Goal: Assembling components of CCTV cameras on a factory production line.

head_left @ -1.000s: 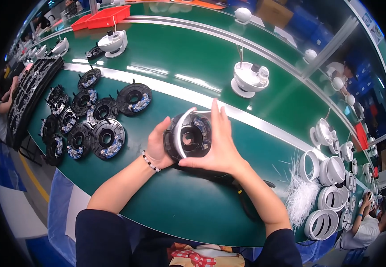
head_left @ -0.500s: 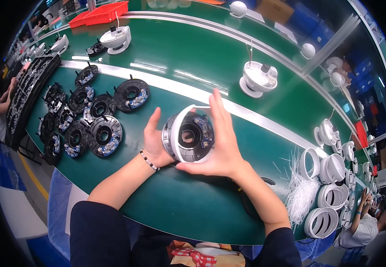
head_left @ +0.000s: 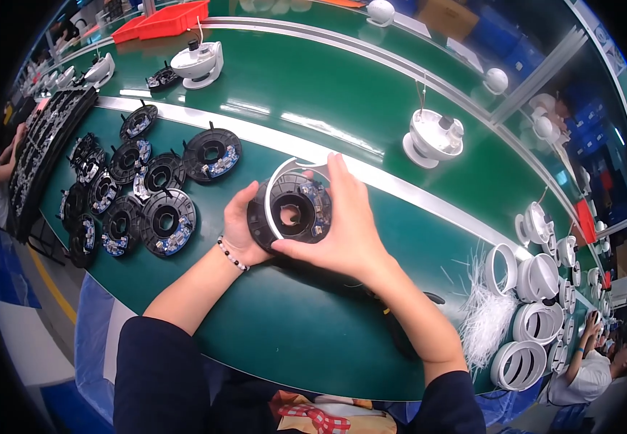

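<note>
Between my hands, above the green bench, is a round black plastic disc [head_left: 284, 189] with a central hole and a blue circuit board [head_left: 318, 199] along one side. My left hand [head_left: 245, 231], with a beaded bracelet at its wrist, grips the disc from the left and below. A white ring [head_left: 268, 205] lies tilted across the disc's face. My right hand [head_left: 349, 231] holds the ring from the right, thumb at its lower edge and fingers at the top. Whether the ring is seated on the disc I cannot tell.
Several similar black discs [head_left: 169, 223] lie at left, beside a long black tray [head_left: 46, 159]. White strips [head_left: 485, 318] and white rings [head_left: 519, 365] are piled at right. White domed housings [head_left: 435, 137] stand on the conveyor. A black-handled object [head_left: 432, 298] lies by my right forearm.
Both hands have shifted slightly left with the disc and ring. The disc now faces me more squarely, and the ring has come nearer its face.
</note>
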`<state>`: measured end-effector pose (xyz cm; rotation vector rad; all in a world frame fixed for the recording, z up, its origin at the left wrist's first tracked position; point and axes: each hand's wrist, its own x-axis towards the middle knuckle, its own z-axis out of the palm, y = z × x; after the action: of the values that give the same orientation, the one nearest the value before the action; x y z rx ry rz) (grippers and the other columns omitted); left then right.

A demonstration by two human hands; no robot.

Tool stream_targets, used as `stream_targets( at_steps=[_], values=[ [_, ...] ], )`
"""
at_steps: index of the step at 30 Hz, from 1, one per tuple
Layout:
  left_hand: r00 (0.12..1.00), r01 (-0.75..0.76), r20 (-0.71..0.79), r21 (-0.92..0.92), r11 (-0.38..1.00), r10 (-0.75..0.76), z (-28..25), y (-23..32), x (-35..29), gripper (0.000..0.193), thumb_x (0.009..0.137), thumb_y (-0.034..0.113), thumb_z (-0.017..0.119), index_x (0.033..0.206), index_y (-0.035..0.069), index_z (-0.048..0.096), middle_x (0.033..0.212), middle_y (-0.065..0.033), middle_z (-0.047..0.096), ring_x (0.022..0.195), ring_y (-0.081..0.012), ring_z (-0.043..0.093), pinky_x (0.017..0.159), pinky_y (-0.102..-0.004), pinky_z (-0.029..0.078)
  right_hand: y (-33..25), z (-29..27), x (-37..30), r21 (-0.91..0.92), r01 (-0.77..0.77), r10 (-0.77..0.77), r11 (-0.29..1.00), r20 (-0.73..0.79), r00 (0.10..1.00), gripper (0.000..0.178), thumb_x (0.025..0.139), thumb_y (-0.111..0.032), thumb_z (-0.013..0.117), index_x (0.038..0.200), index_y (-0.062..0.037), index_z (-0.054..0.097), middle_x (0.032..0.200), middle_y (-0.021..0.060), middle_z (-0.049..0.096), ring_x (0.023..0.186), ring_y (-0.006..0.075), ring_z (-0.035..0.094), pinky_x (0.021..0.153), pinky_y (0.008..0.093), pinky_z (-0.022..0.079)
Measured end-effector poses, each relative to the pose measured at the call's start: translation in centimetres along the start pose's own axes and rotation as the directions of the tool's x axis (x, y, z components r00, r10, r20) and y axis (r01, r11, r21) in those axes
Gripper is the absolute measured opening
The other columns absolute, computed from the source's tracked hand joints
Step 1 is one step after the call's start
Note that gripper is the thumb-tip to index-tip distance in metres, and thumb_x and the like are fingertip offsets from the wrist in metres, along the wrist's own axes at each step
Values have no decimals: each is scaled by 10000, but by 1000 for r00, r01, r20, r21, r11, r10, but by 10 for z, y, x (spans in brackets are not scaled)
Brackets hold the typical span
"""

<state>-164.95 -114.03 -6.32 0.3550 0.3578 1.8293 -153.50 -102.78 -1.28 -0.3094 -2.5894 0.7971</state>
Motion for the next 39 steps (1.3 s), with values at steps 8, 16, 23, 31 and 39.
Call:
stream_targets(
  at_steps=[8, 16, 23, 31, 39],
  values=[
    [1000, 1, -10, 90, 996, 0, 0, 2, -2, 722, 830, 532, 396, 1355, 62, 238, 1312, -166, 377, 1204, -337, 383, 951, -522, 367, 4, 7, -15, 345, -80, 96, 935, -27, 995, 1169, 526, -390, 811, 1337, 87, 117, 1308, 282, 271, 1220, 388, 287, 1003, 433, 282],
    [990, -77, -105, 167, 983, 96, 12, 0, -3, 538, 883, 398, 303, 1229, 6, 429, 1179, -132, 517, 1071, -231, 516, 930, -363, 414, 4, 24, -16, 176, 62, -42, 982, -116, 992, 1155, 517, -352, 830, 1359, 25, 135, 1300, 230, 286, 1228, 341, 306, 1008, 416, 281],
    [984, -12, -173, 99, 995, 29, 4, -6, -2, 583, 888, 496, 272, 1205, 46, 464, 1165, -126, 527, 1053, -233, 528, 909, -376, 434, 14, 14, -8, 368, 145, -143, 919, -31, 989, 1154, 464, -355, 813, 1351, 25, 179, 1360, 283, 223, 1252, 438, 226, 1005, 490, 238],
    [991, 10, -132, 69, 998, 0, 1, -3, -2, 661, 880, 565, 258, 1240, 37, 427, 1193, -143, 502, 1096, -257, 499, 944, -401, 407, 13, 10, -12, 317, 189, -170, 930, -86, 982, 1148, 508, -287, 833, 1367, 18, 134, 1333, 228, 300, 1181, 308, 405, 987, 384, 329],
    [986, -7, -167, 92, 996, 23, 2, -6, -3, 638, 890, 536, 251, 1250, 34, 409, 1195, -148, 497, 1092, -262, 502, 947, -401, 406, 7, 22, -17, 407, 53, -12, 912, -101, 995, 1108, 534, -254, 823, 1352, 41, 137, 1277, 222, 368, 1180, 299, 410, 985, 373, 332]
  ],
)
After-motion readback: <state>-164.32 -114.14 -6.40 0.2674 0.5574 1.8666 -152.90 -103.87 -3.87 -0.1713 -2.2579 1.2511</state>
